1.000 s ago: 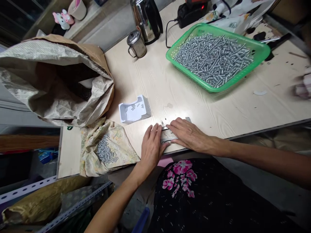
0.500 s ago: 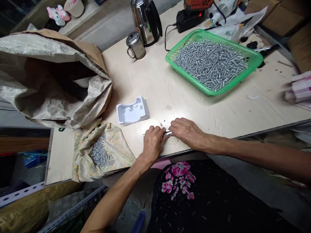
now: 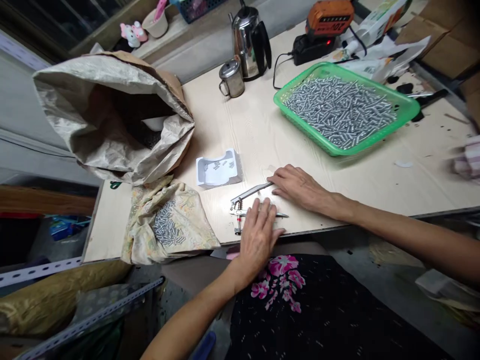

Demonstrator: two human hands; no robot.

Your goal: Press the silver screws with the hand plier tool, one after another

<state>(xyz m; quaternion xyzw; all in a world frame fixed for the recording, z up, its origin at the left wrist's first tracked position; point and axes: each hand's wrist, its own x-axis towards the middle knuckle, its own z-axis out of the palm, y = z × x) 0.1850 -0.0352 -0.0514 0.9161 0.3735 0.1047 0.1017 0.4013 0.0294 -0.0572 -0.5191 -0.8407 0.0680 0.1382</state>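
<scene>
Near the front edge of the table lies a small metal lever tool (image 3: pixel 238 212), with a spring and a red bit at its left end. My right hand (image 3: pixel 300 187) grips the far end of its raised upper lever. Over its lower arm rests my left hand (image 3: pixel 258 235), fingers stretched out and a little apart, hiding the middle of that arm. Whether the left fingertips press on it I cannot tell. To the left, a white cut-open box (image 3: pixel 219 172) contains several small ribbed metal pins. More such pins (image 3: pixel 167 225) lie on a floral cloth (image 3: pixel 200 235).
A green basket (image 3: pixel 300 127) heaped with metal pins stands at the back right. A large paper sack (image 3: pixel 123 167) gapes at the left. Behind are a metal mug (image 3: pixel 232 82), a kettle (image 3: pixel 247 45) and a charger with an orange battery (image 3: pixel 330 20). Another person's blurred sleeve (image 3: pixel 470 157) shows at right.
The tool's upper lever has swung up with my right hand. My left hand has loosened from a closed grip, its fingers now stretched over the lower arm. The camera view has shifted.
</scene>
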